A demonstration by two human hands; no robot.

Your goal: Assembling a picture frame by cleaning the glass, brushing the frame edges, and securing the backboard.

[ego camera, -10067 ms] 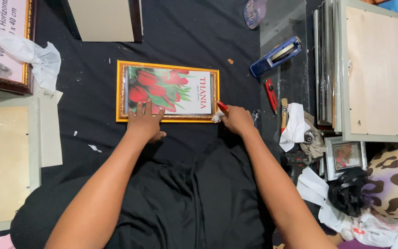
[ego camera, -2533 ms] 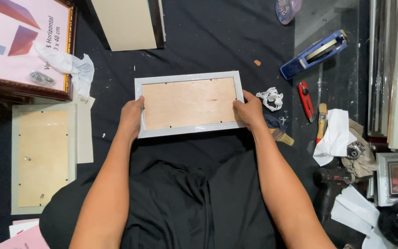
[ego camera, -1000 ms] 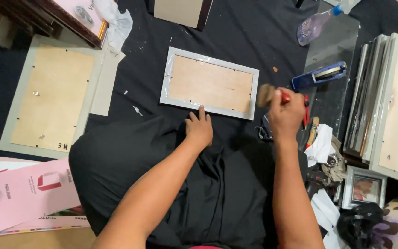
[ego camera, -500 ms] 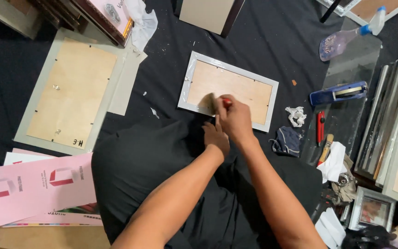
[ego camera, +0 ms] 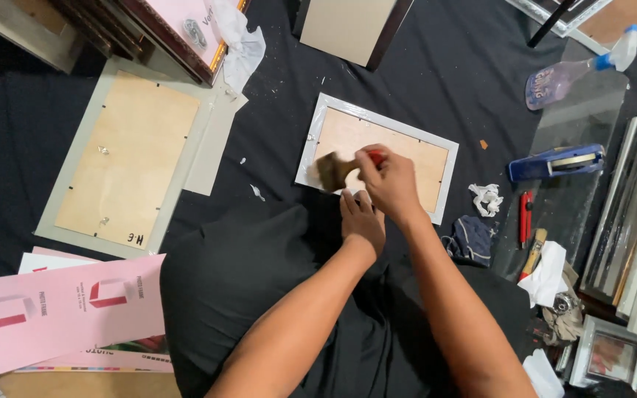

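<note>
The right hand (ego camera: 391,184) is clamped on a brush (ego camera: 333,169) with a red handle, its bristles over the left part of the frame (ego camera: 447,158), which lies face down on the black cloth (ego camera: 436,66) just in front of the person's lap. The left hand (ego camera: 363,221) rests flat, fingers together, on the frame's near edge. A blue stapler (ego camera: 557,162) lies well to the right, and a larger frame (ego camera: 123,158) to the left.

Large face-down frame (ego camera: 123,158) far left; pink sheets (ego camera: 68,309) below it; blue stapler (ego camera: 557,162), spray bottle (ego camera: 576,70) right.
</note>
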